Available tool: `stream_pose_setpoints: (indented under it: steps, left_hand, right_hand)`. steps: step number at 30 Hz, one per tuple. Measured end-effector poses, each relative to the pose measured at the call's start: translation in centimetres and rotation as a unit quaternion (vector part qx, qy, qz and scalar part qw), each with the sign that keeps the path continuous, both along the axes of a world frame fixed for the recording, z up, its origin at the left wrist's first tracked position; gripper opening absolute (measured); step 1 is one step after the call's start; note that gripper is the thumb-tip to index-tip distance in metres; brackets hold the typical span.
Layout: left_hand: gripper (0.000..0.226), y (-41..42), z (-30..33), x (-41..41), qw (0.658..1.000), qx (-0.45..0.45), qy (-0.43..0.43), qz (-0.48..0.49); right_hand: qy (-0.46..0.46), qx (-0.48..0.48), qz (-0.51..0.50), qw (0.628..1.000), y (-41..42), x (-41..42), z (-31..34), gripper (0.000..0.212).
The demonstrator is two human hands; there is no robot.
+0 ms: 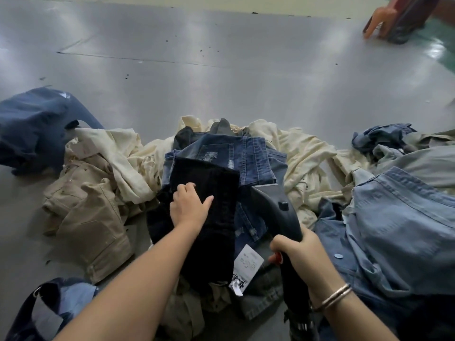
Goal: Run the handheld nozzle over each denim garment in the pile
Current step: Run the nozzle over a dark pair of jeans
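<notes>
Centrally, left hand (189, 205): fingers (186, 189) nearly straight and spread, lying flat on the dark denim garment (211, 217) at the top of the pile, thumb out to the right; nothing gripped. Forearm bare, reaching in from the lower left.

Right hand (295, 249): fingers curled tight round the handle of the handheld nozzle (275, 205), thumb near a red part on the handle. One dark nozzle, its flat grey head pointing away from the person and resting just beside the dark garment, over the mid-blue distressed jeans (246, 156). One dark hose ran down from the handle toward the lower edge of the view. Wrist carried two thin metal bangles (337, 296).

One white paper tag (247, 264) lay on the pile between the two forearms.

Pile spread on a grey bench (221, 70): cream garments (307, 153) behind and to both sides of the jeans, count not clear; one tan garment (91, 212) at the left; one light-blue denim shirt (394, 217) at the right; one navy garment (34, 129) at the far left.

Another person's hand (380, 20) rested on the bench's far right corner, beside a dark object that could not be identified
</notes>
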State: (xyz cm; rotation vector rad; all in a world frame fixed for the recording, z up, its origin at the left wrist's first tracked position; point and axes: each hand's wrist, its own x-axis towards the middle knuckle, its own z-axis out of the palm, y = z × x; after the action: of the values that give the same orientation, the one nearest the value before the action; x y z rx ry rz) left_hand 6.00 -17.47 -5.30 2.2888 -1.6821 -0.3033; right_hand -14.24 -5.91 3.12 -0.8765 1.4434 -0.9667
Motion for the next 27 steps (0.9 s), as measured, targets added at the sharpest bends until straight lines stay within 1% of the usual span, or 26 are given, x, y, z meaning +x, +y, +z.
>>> stream_pose_setpoints:
  steps: [1, 2, 4, 5, 6, 7, 8, 9, 10, 11, 12, 13, 15, 16, 19, 20, 21, 23, 25, 27]
  left_hand:
    - [0.06, -0.9, -0.4, -0.2, 0.999, 0.007, -0.03, -0.012]
    - [0.057, -1.7, -0.8, -0.2, 0.998, 0.015, -0.057, -0.025]
    - [0.036, -3.1, -1.2, 0.3, 0.996, 0.03, -0.07, -0.039]
    - [0.028, -3.6, -1.3, 0.6, 0.998, 0.036, -0.041, -0.024]
    - [0.025, -3.9, -1.2, 0.9, 0.999, 0.037, 0.013, 0.009]
    - [0.026, -4.2, -0.9, 1.1, 0.992, 0.039, 0.106, 0.058]
    - [0.027, -4.1, -0.2, 1.0, 0.961, 0.041, 0.248, 0.113]
    - [0.027, -3.8, 0.7, 0.6, 0.899, 0.045, 0.406, 0.157]
    - [0.024, -3.1, 1.8, 0.2, 0.823, 0.066, 0.534, 0.183]
    - [0.018, -2.0, 2.9, -0.1, 0.762, 0.095, 0.613, 0.185]
    - [0.018, -0.8, 4.1, -0.3, 0.73, 0.121, 0.649, 0.176]
    - [0.022, 0.4, 5.2, -0.3, 0.714, 0.14, 0.666, 0.163]
    - [0.026, 2.8, 7.2, -0.6, 0.701, 0.159, 0.683, 0.133]
    - [0.024, 4.0, 8.0, -0.8, 0.701, 0.159, 0.684, 0.123]
    - [0.018, 7.3, 9.6, -1.7, 0.727, 0.145, 0.663, 0.106]
    - [0.019, 8.2, 9.9, -1.8, 0.731, 0.137, 0.662, 0.09]
    - [0.02, 9.0, 10.1, -1.9, 0.727, 0.125, 0.672, 0.069]
    - [0.024, 10.0, 10.6, -1.6, 0.706, 0.094, 0.701, 0.037]
    - [0.025, 10.4, 11.0, -1.0, 0.684, 0.075, 0.725, 0.035]
    - [0.025, 10.4, 11.0, -0.7, 0.69, 0.079, 0.719, 0.033]
  right_hand:
    - [0.002, -0.006, 0.006, 1.0, 0.0, 0.0, 0.0, 0.02]
    - [0.006, -0.012, 0.012, 1.0, -0.1, 0.1, 0.0, 0.024]
    - [0.015, -0.027, 0.024, 0.999, -0.3, 0.2, 0.1, 0.033]
    - [0.021, -0.034, 0.028, 0.999, -0.3, 0.2, 0.1, 0.036]
    - [0.025, -0.042, 0.03, 0.998, -0.4, 0.2, 0.2, 0.035]
    - [0.025, -0.051, 0.029, 0.998, -0.4, 0.3, 0.3, 0.033]
    - [0.026, -0.057, 0.028, 0.998, -0.4, 0.4, 0.5, 0.029]
    - [0.025, -0.065, 0.029, 0.997, -0.4, 0.5, 0.7, 0.023]
    - [0.023, -0.074, 0.028, 0.997, -0.3, 0.6, 1.0, 0.017]
    - [0.018, -0.085, 0.028, 0.996, -0.2, 0.7, 1.3, 0.012]
    - [0.014, -0.096, 0.031, 0.995, -0.1, 0.8, 1.5, 0.011]
    - [0.012, -0.104, 0.039, 0.994, 0.1, 1.0, 1.7, 0.011]
    - [0.007, -0.113, 0.06, 0.992, 0.4, 1.4, 1.9, 0.015]
    - [0.006, -0.113, 0.071, 0.991, 0.6, 1.7, 1.9, 0.017]
    - [0.001, -0.085, 0.108, 0.99, 1.0, 2.2, 2.0, 0.019]
    - [0.002, -0.069, 0.122, 0.99, 1.0, 2.3, 2.0, 0.018]
    - [0.002, -0.048, 0.127, 0.991, 1.0, 2.3, 2.1, 0.017]
    - [0.01, -0.014, 0.093, 0.996, 0.5, 2.0, 2.2, 0.012]
    - [0.026, 0.002, 0.017, 1.0, -0.1, 1.1, 2.1, 0.016]
    - [-0.02, -0.002, -0.028, 0.999, -0.2, 0.1, 2.9, 0.017]
